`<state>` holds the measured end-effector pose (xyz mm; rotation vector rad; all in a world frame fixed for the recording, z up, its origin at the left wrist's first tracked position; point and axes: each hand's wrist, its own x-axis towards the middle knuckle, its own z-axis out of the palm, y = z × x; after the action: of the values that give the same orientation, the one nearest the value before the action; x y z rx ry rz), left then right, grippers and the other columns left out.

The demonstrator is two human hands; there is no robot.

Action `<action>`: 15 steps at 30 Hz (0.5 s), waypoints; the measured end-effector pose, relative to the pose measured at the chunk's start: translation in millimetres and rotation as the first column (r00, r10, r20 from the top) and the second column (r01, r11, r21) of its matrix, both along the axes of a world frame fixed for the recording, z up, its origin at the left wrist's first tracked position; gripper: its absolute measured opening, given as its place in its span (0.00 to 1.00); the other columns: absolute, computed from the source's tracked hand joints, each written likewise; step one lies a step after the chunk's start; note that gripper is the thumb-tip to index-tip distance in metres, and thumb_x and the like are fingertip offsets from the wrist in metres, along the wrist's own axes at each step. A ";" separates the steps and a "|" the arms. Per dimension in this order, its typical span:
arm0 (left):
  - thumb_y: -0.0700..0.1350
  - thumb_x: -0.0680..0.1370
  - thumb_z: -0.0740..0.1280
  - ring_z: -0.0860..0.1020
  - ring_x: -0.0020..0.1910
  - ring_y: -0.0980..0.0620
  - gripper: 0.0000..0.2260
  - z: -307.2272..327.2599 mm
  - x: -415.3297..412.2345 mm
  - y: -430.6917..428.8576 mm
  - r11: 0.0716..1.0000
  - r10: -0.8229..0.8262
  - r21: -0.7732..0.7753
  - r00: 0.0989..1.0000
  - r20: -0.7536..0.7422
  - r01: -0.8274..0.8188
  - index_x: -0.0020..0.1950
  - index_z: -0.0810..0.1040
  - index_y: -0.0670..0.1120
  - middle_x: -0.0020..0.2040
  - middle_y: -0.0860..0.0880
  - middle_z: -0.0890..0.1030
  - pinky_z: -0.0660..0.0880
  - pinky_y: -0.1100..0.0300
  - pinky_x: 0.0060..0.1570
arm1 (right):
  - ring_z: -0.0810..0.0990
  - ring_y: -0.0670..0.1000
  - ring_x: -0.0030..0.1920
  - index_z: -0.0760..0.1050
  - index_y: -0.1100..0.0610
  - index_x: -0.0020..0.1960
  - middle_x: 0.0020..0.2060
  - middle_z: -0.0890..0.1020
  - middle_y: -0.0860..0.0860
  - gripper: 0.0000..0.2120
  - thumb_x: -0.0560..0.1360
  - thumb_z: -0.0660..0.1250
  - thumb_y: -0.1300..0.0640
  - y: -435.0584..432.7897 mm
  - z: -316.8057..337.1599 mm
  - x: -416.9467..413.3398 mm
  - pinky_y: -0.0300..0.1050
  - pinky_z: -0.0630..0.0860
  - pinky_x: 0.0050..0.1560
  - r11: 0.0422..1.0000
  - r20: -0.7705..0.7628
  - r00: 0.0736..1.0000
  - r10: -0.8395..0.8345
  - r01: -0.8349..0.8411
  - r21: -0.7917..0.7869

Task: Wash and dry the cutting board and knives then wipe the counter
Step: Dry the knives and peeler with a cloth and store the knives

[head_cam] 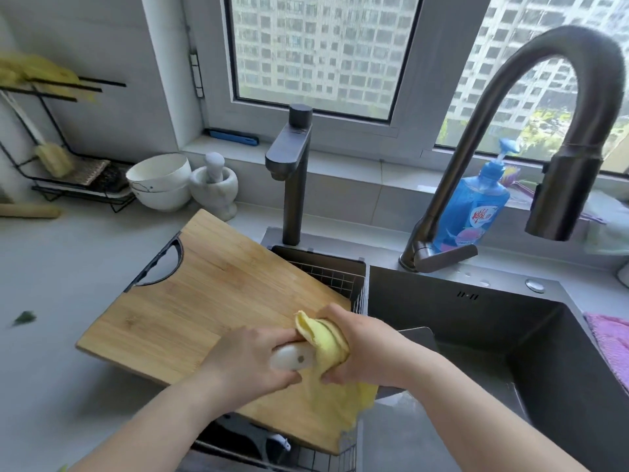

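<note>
Knife (292, 357), hands (248, 359) (369, 349) curled, right clutching cloth (325, 337)

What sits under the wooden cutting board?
Under the board's left part, the counter; under its right, a wire basket in the sink. Something white shows in the basket; the rest is covered.

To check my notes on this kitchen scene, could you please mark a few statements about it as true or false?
1. The left hand grips the white-handled knife. True.
2. The right hand holds a pink cloth. False: it grips a yellow cloth against the knife.
3. The wooden cutting board stands upright in a rack. False: it lies on the counter, partly over the wire basket.
4. The blue dish-soap bottle stands behind the curved dark faucet. True.
</note>
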<state>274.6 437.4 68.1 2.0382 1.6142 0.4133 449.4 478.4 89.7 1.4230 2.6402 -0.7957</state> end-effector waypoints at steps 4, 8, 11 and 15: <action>0.51 0.67 0.74 0.71 0.38 0.75 0.17 49.9 -22.1 -5.9 0.993 0.080 0.086 0.996 0.045 -0.084 0.53 0.77 0.65 0.31 0.74 0.73 0.67 0.75 0.36 | 0.75 0.47 0.54 0.64 0.43 0.63 0.55 0.77 0.43 0.29 0.67 0.73 0.52 -2.4 38.0 -19.5 0.46 0.75 0.55 0.991 -0.097 0.995 0.037 -0.024 0.134; 0.46 0.64 0.76 0.77 0.38 0.69 0.22 107.9 -56.5 -27.1 0.966 0.143 0.176 0.960 0.239 -0.187 0.38 0.74 0.75 0.39 0.73 0.77 0.70 0.76 0.33 | 0.75 0.47 0.51 0.66 0.44 0.60 0.51 0.77 0.42 0.26 0.66 0.72 0.53 -15.3 82.3 -53.7 0.43 0.74 0.50 0.965 -0.218 0.972 0.090 -0.032 0.259; 0.50 0.59 0.80 0.79 0.34 0.63 0.22 145.1 -92.3 -55.4 0.908 0.226 0.240 0.883 0.412 -0.344 0.42 0.75 0.72 0.40 0.64 0.81 0.71 0.74 0.29 | 0.73 0.43 0.44 0.66 0.40 0.58 0.42 0.74 0.37 0.24 0.66 0.72 0.52 -31.7 115.3 -90.7 0.33 0.70 0.42 0.930 -0.305 0.935 0.179 -0.060 0.362; 0.57 0.49 0.74 0.80 0.28 0.57 0.20 166.3 -152.0 -96.7 0.742 0.215 0.270 0.599 0.771 -0.614 0.40 0.82 0.57 0.34 0.54 0.83 0.74 0.70 0.27 | 0.74 0.41 0.43 0.66 0.36 0.50 0.40 0.75 0.38 0.21 0.65 0.72 0.53 -56.1 146.5 -161.4 0.34 0.72 0.40 0.917 -0.454 0.852 0.261 -0.072 0.391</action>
<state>122.5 340.7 234.4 1.4107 1.5458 1.7584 288.0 422.2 236.1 1.1259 3.4093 -0.7712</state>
